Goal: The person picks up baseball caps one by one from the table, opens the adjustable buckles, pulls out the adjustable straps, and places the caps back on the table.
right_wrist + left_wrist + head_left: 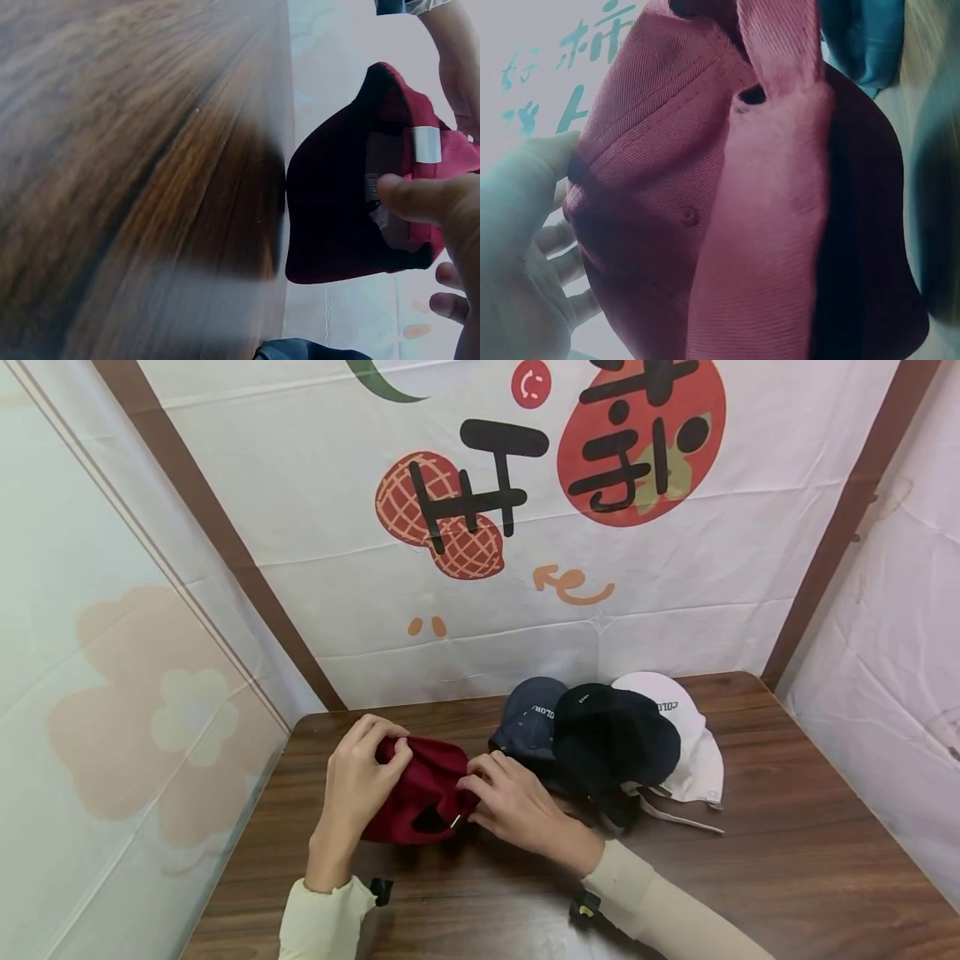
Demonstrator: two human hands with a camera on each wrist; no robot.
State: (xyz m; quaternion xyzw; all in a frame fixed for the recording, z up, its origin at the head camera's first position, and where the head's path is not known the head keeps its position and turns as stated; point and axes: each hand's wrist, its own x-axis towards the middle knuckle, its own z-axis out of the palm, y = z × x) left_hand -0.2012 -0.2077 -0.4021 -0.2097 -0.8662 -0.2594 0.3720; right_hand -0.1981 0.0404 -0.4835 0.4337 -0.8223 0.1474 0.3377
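Note:
A dark red baseball cap (427, 768) is held between both hands over the left part of the table. My left hand (360, 781) pinches the top of its crown between thumb and fingers. On the other side, my right hand (517, 797) grips the cap's back rim. In the right wrist view, the right thumb (420, 199) reaches into the cap's opening, beside a small white label (427, 144), with the other fingers outside. The left wrist view shows the cap's back strap (765, 210) up close and its dark brim at the right.
To the right of the red cap, a navy cap (528, 718), a black cap (615, 735) and a white cap (701, 752) overlap in a row. A strap (682, 818) trails from the white one. The wooden table (787, 860) meets a printed cloth wall (345, 593) behind.

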